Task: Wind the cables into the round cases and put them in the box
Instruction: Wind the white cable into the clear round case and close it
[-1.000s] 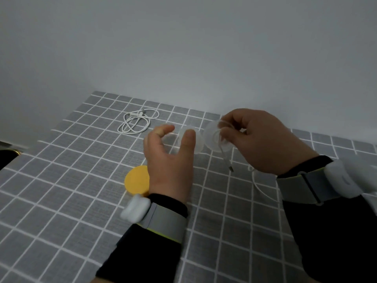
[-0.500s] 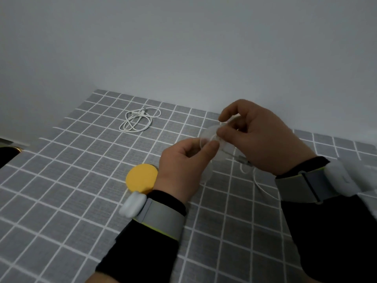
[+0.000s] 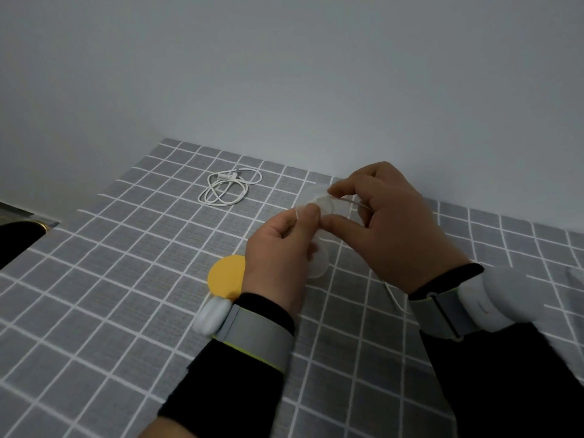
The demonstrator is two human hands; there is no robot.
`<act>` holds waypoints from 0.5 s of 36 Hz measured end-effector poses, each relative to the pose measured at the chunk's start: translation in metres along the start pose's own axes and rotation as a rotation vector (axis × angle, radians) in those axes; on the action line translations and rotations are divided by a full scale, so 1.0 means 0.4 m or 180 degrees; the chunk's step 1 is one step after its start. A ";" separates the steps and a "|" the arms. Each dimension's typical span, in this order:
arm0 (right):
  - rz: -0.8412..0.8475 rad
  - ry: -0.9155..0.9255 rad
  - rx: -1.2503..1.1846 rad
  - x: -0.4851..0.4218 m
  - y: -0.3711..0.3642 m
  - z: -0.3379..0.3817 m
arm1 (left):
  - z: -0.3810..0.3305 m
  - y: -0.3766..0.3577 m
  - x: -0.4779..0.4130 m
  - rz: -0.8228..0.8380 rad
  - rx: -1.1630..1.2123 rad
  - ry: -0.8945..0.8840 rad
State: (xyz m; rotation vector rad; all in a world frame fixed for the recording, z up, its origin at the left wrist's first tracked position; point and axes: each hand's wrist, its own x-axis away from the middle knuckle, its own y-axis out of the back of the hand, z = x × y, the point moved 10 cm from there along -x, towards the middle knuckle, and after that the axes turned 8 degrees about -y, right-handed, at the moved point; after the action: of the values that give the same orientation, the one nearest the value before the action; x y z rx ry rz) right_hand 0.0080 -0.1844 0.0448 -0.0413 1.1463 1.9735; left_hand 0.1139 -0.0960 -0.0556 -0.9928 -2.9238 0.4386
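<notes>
My right hand [image 3: 392, 229] pinches a clear round case [image 3: 325, 204] between thumb and fingers, held above the table. My left hand [image 3: 278, 248] meets it from the left, thumb and forefinger closed on a thin white cable [image 3: 297, 213] at the case's rim. A second clear disc [image 3: 318, 263] sticks out under my left palm. The cable runs through my right hand, and a loose stretch [image 3: 392, 295] trails on the table below my right wrist. Another white cable [image 3: 227, 191] lies coiled at the back. A yellow round case [image 3: 225, 276] lies flat by my left wrist.
The table carries a grey cloth with a white grid [image 3: 126, 311]. A dark object with a metal rim [image 3: 19, 235] sits at the left edge. A plain wall rises behind the table. No box is in view.
My left hand moved right from its open pose and closed on the cable at the clear case. My right hand rose slightly, and the dangling plug end is no longer visible.
</notes>
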 end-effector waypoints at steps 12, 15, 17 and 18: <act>0.0490 0.0041 0.0216 0.004 -0.012 -0.003 | 0.002 -0.022 0.007 0.0035 0.0854 0.0264; 0.0560 0.0039 0.0238 0.004 -0.014 -0.004 | 0.002 -0.021 0.008 0.0020 0.0889 0.0271; 0.0589 0.0064 0.0244 0.006 -0.018 -0.001 | 0.005 -0.017 0.008 -0.0017 0.0848 0.0272; 0.0592 0.0076 0.0250 0.007 -0.020 0.000 | 0.006 -0.013 0.007 -0.0051 0.0828 0.0271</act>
State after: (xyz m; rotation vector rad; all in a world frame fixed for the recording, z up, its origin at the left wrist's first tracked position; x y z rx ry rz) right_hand 0.0115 -0.1807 0.0381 0.0860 1.2815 2.0927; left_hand 0.1082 -0.0989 -0.0567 -0.9266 -2.7075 0.7339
